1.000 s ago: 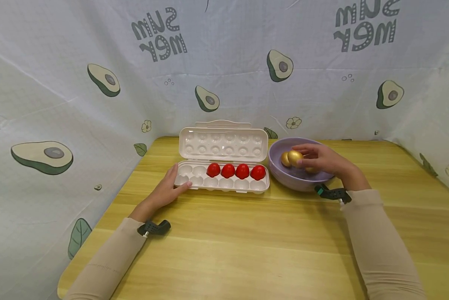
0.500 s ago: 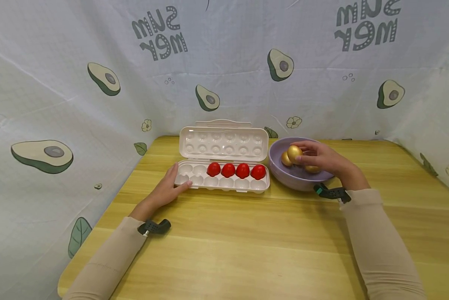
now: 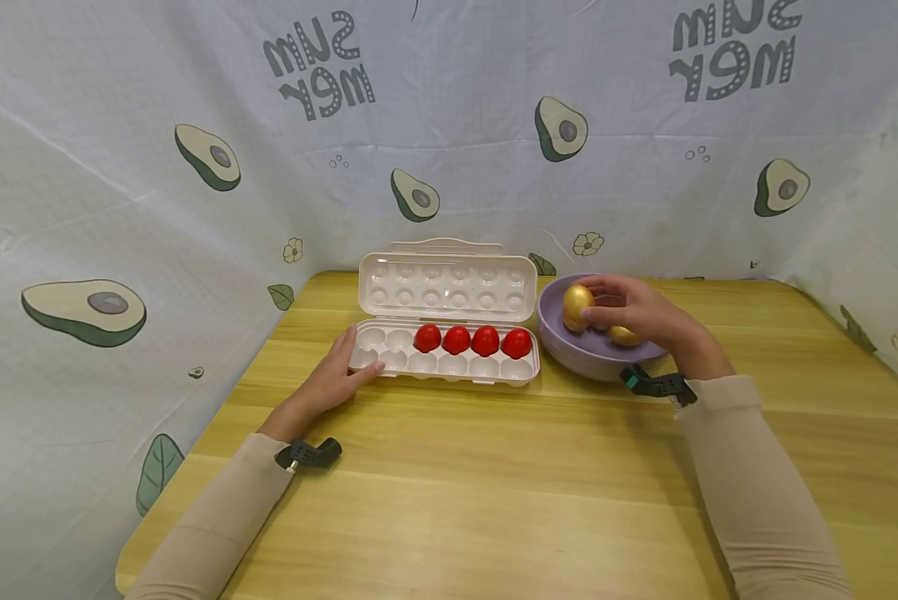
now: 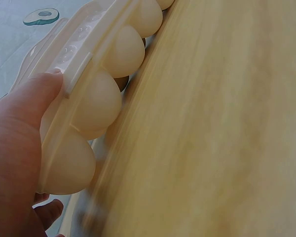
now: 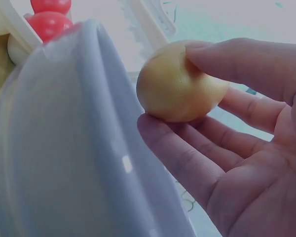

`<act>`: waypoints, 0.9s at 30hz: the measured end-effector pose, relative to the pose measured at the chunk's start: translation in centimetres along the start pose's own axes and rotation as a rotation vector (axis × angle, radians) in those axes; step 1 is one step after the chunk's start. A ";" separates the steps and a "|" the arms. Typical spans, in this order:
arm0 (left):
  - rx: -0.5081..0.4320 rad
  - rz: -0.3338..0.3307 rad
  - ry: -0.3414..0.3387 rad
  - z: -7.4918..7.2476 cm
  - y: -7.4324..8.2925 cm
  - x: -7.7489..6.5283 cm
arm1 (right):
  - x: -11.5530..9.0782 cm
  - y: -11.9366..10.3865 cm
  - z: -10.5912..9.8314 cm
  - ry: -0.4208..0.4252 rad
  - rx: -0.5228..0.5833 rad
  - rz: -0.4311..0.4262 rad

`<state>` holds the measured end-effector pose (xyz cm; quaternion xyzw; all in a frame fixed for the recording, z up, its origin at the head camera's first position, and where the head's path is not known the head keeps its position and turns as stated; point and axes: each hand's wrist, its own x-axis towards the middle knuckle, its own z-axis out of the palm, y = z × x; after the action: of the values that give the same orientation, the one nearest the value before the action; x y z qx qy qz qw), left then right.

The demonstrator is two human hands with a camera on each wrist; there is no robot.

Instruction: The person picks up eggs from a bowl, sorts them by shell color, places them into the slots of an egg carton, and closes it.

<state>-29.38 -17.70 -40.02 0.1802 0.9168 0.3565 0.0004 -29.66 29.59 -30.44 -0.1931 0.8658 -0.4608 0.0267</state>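
Observation:
My right hand (image 3: 640, 315) pinches a golden egg (image 3: 578, 305) above the purple bowl (image 3: 591, 363). In the right wrist view the thumb lies on top of that egg (image 5: 175, 89), with the fingertips below and behind it. Another golden egg (image 3: 624, 336) lies in the bowl under the hand. An egg carton (image 3: 422, 364) stands with its lid (image 3: 447, 302) raised, left of the bowl. Several red eggs (image 3: 486, 341) fill the right part of its back row. At the carton's left end my left hand (image 3: 325, 382) grips it, thumb (image 4: 44, 91) over the front rim, other fingers lower down.
Bowl and carton stand close together near the back edge of the wooden table (image 3: 479, 500). A white cloth (image 3: 486, 183) printed with avocados hangs behind and at the sides. Each wrist wears a dark camera mount.
My right hand has lifted the golden egg a little and moved it slightly left. More of the egg left in the bowl shows beneath. My left hand and the carton have stayed put.

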 end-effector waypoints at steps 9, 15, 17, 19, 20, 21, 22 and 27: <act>0.000 0.008 0.000 0.0 0.0 0.0 | 0.3 -1.4 0.9 0.022 -0.018 0.004; 0.013 0.018 0.001 0.0 0.0 0.0 | 0.5 -1.8 1.6 0.006 -0.001 -0.031; 0.014 0.020 0.002 -0.1 0.0 0.0 | 0.6 -1.8 1.8 -0.001 -0.005 -0.048; 0.014 0.021 0.003 -0.1 0.0 0.0 | 0.8 -1.8 2.1 -0.002 -0.014 -0.066; 0.014 0.021 0.001 -0.1 0.0 0.0 | 0.8 -1.9 2.2 -0.006 -0.014 -0.076; 0.013 0.022 0.001 -0.1 0.0 0.0 | 0.9 -1.8 2.4 -0.010 -0.013 -0.086; 0.013 0.020 0.000 -0.1 0.0 0.0 | 1.0 -1.9 2.6 -0.014 -0.008 -0.093; 0.009 0.018 0.000 -0.1 0.1 0.0 | 1.0 -2.8 3.4 -0.035 0.027 -0.131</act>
<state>-29.33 -17.72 -39.86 0.1885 0.9166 0.3526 -0.0038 -29.00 25.12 -30.04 -0.2571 0.8443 -0.4700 0.0140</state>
